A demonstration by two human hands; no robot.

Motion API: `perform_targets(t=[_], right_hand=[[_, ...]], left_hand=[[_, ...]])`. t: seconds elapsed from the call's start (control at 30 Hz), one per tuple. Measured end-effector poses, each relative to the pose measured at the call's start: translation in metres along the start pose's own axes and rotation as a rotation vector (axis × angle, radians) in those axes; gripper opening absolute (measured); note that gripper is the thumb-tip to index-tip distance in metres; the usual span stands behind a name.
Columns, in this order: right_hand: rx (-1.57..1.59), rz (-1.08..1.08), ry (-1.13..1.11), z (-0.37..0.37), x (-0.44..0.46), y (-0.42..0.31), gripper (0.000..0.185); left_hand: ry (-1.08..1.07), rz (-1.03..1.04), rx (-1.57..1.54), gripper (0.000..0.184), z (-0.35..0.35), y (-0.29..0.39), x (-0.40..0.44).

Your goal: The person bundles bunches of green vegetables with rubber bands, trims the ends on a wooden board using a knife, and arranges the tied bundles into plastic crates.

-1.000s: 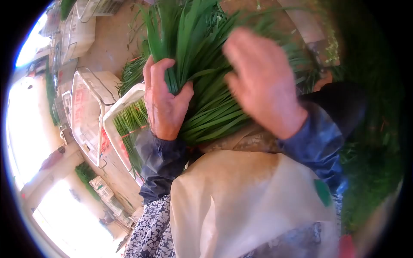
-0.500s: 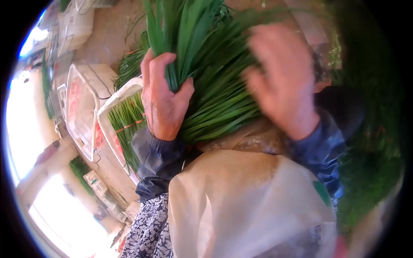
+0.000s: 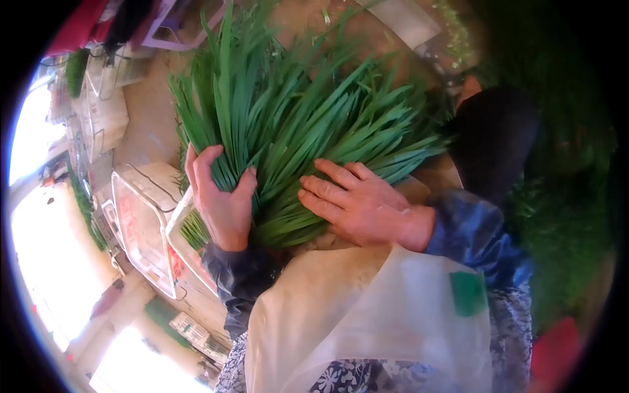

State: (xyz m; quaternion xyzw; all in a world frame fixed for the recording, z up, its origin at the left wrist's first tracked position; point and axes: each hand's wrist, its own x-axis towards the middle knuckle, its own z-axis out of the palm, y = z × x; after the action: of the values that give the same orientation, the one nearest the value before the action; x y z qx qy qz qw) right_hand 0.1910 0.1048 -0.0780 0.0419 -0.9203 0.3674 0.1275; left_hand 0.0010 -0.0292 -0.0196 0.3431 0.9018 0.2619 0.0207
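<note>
A pale, translucent plastic apron (image 3: 308,308) with a green patch covers the lap of a person working with a broad sheaf of long, flat green leaves (image 3: 288,137). Just beyond the apron's upper edge, the right hand (image 3: 363,203), in a shiny dark blue sleeve (image 3: 475,226), lies spread on the sheaf's near side, palm down and gripping nothing, its fingers pointing across toward the left hand. The left hand (image 3: 223,203) has its grip curled around a clump at the sheaf's left edge, thumb opposite fingers. Both hands touch the leaves, neither nearer than the other. From the left grip the long axis runs forward, away from the body; beside the right hand the blades slant forward and right, so the sheaf fans outward. Beyond the left wrist stand a white-rimmed plastic basket (image 3: 171,230) of green stems (image 3: 194,229) and, farther, a pale plastic crate (image 3: 144,219) on brown floor (image 3: 147,131).
</note>
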Motion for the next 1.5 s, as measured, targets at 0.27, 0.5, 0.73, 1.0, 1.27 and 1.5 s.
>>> perform_targets(t=[0.27, 0.5, 0.73, 1.0, 1.27, 1.5], right_hand=[[0.066, 0.026, -0.177, -0.006, 0.01, 0.008, 0.074], [0.108, 0.043, -0.181, -0.005, 0.009, 0.009, 0.075], [0.071, -0.002, -0.164, -0.022, 0.012, 0.008, 0.072], [0.338, -0.22, 0.179, -0.119, 0.057, 0.012, 0.046], [1.102, 0.094, -0.235, -0.092, 0.12, 0.041, 0.081], [1.144, 0.378, 0.131, -0.102, 0.089, 0.038, 0.078]], left_hand=[[-0.204, 0.417, 0.032, 0.079, -0.047, 0.027, -0.007], [-0.658, -0.12, -0.052, 0.115, -0.08, -0.027, -0.023], [-0.794, -0.187, -0.077, 0.119, -0.067, -0.019, -0.033], [-0.505, 0.492, 0.435, 0.077, -0.088, 0.03, 0.002], [0.121, 1.088, 0.912, 0.055, -0.103, 0.059, 0.068], [0.06, 0.165, -1.078, 0.119, -0.05, 0.009, 0.067]])
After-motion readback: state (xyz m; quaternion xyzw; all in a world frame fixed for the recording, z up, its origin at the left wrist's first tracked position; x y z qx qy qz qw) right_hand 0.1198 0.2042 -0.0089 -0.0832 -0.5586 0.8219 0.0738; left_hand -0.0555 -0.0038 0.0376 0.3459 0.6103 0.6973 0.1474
